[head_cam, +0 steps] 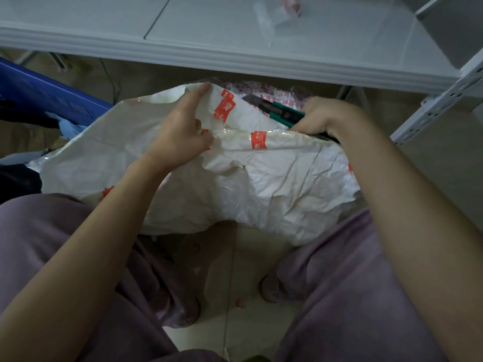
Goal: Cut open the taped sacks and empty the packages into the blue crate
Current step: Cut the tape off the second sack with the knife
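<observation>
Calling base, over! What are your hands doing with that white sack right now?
Left hand grips white sack at taped edge. Right hand holds green cutter at the seam. Blue crate sits at left, table edge close above.

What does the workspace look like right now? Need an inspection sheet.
Surface: pale tiled floor.
Job's things: white sack between the person's knees, top flap lifted; green knife at its mouth; blue crate at left, inside not visible.
Clutter: red tape scraps on the floor; clear tape scrap on the white table.
Hands: left hand grips the sack's edge; right hand grips the knife.
Cables: thin dark cable on the floor under the table.
Surroundings: perforated metal shelf upright at right.
</observation>
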Demonstrator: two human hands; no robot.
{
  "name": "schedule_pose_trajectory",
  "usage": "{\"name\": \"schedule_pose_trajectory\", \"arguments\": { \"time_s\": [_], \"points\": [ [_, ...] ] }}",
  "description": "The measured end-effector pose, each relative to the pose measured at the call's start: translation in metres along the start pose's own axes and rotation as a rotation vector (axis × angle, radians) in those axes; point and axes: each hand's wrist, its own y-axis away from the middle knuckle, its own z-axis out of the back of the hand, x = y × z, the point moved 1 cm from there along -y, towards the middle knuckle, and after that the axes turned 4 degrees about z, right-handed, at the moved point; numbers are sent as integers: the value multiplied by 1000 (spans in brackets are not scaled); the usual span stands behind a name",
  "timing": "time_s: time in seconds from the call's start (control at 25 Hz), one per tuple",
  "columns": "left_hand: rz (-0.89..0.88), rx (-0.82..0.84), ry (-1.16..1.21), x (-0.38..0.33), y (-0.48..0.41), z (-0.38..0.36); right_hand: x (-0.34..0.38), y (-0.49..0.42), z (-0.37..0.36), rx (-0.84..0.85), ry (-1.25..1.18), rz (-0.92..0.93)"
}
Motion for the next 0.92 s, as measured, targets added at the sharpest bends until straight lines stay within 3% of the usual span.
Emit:
{"name": "schedule_pose_trajectory", "arguments": {
  "time_s": [0.16,0.24,0.32,0.48,0.56,0.76,0.92],
  "points": [
    [-58,90,9,-7,2,8,6,-2,3,-481,-42,-14],
    [-88,54,10,-13,3,13,11,-1,7,-634,-42,53],
    [-82,-16,-80,-14,3,18,15,0,9,-654,-80,132],
    [3,13,-678,-19,3,14,22,-3,6,-620,-104,187],
    [10,9,-769,-26,-1,6,24,-7,5,-604,-133,197],
    [56,10,-567,-34,-16,-14,27,-11,8,-619,-283,240],
    [196,-136,-205,-45,-29,-4,31,-19,16,-844,-444,254]
  ]
}}
